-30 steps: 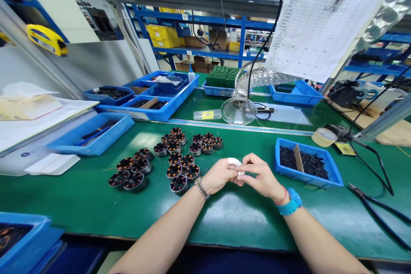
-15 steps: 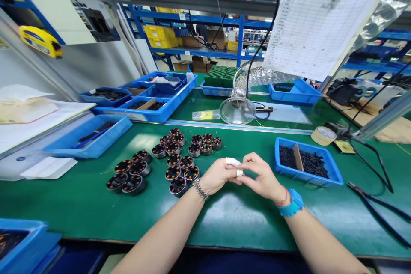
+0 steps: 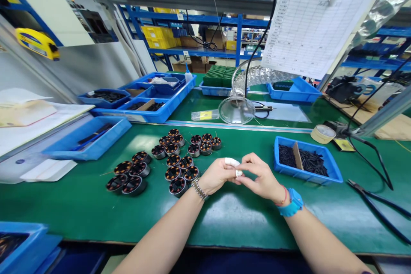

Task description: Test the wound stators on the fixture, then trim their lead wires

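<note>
Appears, as a judgement, to be in a step of fine fingertip handling: pinching a small white piece (image 3: pixel 238 173) between thumb and index finger of the right hand (image 3: pixel 260 177), at the fingertips of the left hand (image 3: pixel 216 175), over the green table (image 3: pixel 231 218). On the left hand, fingers curled inward, with a white wrap (image 3: pixel 231 162) around one finger; cannot tell if also gripping something. Calls, probably, for small and steady finger movement, with both hands kept close together.

Counting from the hands: at 9 o'clock, near the left hand, wound rings (image 3: pixel 178 187), with more toward 10 and 11 o'clock, so not much room there for wide movement. At 3 o'clock, raised wall of a blue tray (image 3: pixel 305 176) with black parts (image 3: pixel 313 163) inside. At 4 o'clock, well apart, pliers (image 3: pixel 361 190). At 12 o'clock, bare green surface up to a metal strip (image 3: pixel 276 128), then a clear funnel (image 3: pixel 236 110). At 6 o'clock, open room until the front edge (image 3: pixel 240 248).
</note>
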Tool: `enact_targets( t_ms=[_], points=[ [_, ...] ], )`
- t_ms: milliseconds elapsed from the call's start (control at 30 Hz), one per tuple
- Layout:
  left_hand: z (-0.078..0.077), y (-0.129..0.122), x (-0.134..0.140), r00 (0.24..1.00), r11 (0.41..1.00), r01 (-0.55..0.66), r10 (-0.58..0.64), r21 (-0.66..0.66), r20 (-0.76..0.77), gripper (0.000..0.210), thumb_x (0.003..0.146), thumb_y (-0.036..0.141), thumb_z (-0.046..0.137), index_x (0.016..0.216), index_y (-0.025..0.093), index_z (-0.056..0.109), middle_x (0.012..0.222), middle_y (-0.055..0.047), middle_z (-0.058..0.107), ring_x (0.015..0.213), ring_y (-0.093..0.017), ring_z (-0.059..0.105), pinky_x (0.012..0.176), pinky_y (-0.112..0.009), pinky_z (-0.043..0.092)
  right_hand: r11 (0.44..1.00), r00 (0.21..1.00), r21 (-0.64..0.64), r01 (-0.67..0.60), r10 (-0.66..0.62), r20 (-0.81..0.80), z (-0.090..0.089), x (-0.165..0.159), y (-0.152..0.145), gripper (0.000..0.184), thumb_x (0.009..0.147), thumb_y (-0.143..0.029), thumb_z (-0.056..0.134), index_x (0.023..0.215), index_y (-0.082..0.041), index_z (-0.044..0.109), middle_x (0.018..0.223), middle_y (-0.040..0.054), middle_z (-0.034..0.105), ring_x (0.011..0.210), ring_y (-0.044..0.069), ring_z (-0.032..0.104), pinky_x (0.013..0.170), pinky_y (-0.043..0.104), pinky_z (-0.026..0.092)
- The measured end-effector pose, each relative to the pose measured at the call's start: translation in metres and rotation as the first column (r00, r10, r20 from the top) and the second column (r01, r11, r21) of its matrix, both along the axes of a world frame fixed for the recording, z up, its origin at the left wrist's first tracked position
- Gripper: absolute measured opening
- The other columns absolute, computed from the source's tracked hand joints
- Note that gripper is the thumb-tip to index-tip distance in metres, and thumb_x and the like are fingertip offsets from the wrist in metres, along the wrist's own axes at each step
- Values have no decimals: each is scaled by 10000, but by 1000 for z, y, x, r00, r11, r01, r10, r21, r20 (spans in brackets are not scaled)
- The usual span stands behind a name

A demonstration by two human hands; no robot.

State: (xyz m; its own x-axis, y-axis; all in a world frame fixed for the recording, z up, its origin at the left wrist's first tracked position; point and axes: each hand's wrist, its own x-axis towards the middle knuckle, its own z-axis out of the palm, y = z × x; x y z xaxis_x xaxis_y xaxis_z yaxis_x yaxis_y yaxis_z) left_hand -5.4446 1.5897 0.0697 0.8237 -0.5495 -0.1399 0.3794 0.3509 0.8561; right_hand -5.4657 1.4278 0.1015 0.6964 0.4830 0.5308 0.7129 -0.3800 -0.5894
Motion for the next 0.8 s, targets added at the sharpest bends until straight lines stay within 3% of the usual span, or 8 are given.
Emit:
enact_targets(
  t_ms=[367,467,600,733,800],
  points=[
    [0,-2,-2,996,999,-17,13,41,92,267,525,146,765,633,115,523,559,47,529,497,-57,504,491,-172,386,998,997,-18,-55,56,57,-1,-3,4,173,784,-268,607,950,-221,624,846,48,538,812,162,482,702,315,434],
    [-2,-6,-5,992,997,26,-35,74,119,294,497,109,764,690,110,542,644,36,540,598,-65,501,566,-176,391,992,986,-120,-49,67,153,-7,-6,9,194,795,-309,596,952,-196,615,855,62,570,827,182,465,721,350,413],
    [-4,-14,-8,977,993,50,-71,107,200,254,577,147,722,783,112,577,772,-4,578,717,-110,517,673,-230,420,960,976,-276,41,20,217,-13,-10,15,257,813,-358,562,978,-165,601,848,85,592,821,209,460,687,372,388],
    [-4,-13,-6,980,995,-32,13,90,200,265,591,170,716,812,122,577,769,0,575,686,-96,512,657,-219,412,987,993,-161,-23,42,112,-6,-7,11,470,758,-409,622,1147,-174,505,982,98,598,923,224,477,780,392,404],
    [-5,-12,-5,992,994,-45,33,98,121,294,584,179,725,811,139,544,646,49,507,533,-44,433,519,-175,355,995,997,-93,-44,50,56,-3,-3,7,396,770,-360,621,1120,-205,523,1012,83,604,952,218,486,825,397,402]
  ],
)
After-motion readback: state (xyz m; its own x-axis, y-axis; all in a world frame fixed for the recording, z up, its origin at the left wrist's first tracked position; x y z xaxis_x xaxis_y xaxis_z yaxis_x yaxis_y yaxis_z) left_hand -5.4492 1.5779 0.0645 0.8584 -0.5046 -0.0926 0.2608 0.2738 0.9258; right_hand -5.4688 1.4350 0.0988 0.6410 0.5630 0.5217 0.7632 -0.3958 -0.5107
